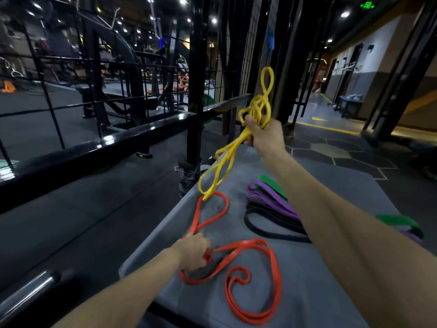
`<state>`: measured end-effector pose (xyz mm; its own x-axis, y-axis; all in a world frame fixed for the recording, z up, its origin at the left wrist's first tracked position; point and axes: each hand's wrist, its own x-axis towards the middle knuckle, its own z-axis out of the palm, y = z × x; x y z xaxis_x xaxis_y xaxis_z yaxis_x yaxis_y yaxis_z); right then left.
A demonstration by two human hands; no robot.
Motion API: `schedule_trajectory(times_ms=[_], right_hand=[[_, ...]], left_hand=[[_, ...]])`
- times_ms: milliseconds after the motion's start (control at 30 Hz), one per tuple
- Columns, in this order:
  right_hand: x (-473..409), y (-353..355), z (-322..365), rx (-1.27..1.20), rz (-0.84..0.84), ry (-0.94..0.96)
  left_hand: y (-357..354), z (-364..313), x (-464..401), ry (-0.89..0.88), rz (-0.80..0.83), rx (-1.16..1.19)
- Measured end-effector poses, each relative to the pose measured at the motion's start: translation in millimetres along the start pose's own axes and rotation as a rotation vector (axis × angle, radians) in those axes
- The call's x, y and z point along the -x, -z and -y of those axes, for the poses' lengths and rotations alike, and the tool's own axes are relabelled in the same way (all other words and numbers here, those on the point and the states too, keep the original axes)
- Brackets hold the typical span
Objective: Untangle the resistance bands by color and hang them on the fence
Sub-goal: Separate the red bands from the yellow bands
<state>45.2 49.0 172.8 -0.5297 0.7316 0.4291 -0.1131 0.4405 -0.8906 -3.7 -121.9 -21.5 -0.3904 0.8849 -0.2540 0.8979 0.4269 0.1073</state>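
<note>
The right hand [261, 131] squeezes the soft, stretchy yellow bands [238, 143] up near the fence [146, 129], while the left hand [195, 254] grips the floppy orange bands [257, 280] on the gray mat [331, 292], probably best held by a loop.

Counts, head view. Hands: 2, the left hand [195, 253] & right hand [262, 132]. Band colours: 5. Yellow bands [227, 159], bunched in right hand; no. of loops unclear. Orange bands [255, 280] under left hand, approx. 2. Purple bands [272, 195], black bands [272, 223], green bands [269, 181] stacked below right forearm; exact nos. unclear.
</note>
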Motion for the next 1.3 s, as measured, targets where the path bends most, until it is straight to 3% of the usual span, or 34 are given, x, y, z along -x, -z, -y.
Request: schedule_trajectory(times_ms=[100, 200, 333, 467, 600, 733, 833, 1000, 1067, 1167, 1300], right_hand=[[7.5, -8.2, -22.7, 0.064, 0.033, -0.062], [12.8, -16.0, -38.1, 0.091, 0.057, -0.092], [22.4, -26.7, -61.1, 0.184, 0.131, -0.127], [41.5, -35.9, -77.9, 0.224, 0.321, -0.261], [55.9, -32.3, -95.6, 0.554, 0.532, -0.356], [80.0, -7.6, -93.2, 0.863, 0.592, -0.221], [110.3, 13.3, -100.5, 0.823, 0.655, -0.191], [169.7, 25.9, -108.9, 0.678, 1.004, -0.197], [189.2, 23.5, -113.6, 0.756, 1.083, -0.192], [212.2, 20.6, -115.2, 0.983, 1.091, -0.071], [211.5, 31.1, -100.8, 1.001, 1.111, 0.029]], left_hand=[[9.7, 19.6, 17.5, -0.05, -0.082, 0.206], [38.9, 48.8, 36.7, -0.046, -0.291, 0.319], [87.1, 57.6, 68.7, -0.057, -0.41, 0.856], [124.7, 50.6, 88.5, -0.075, -0.506, 1.076], [132.3, 40.5, 92.2, -0.09, -0.525, 1.098], [120.0, 25.7, 86.6, -0.073, -0.491, 1.12], [101.5, 16.8, 80.1, -0.036, -0.441, 1.122], [72.3, -3.2, 80.2, 0.032, -0.427, 1.15], [62.6, -7.9, 81.9, 0.065, -0.43, 1.155], [53.0, -13.1, 88.1, 0.094, -0.43, 1.133], [64.1, -22.6, 102.0, 0.096, -0.442, 1.075]])
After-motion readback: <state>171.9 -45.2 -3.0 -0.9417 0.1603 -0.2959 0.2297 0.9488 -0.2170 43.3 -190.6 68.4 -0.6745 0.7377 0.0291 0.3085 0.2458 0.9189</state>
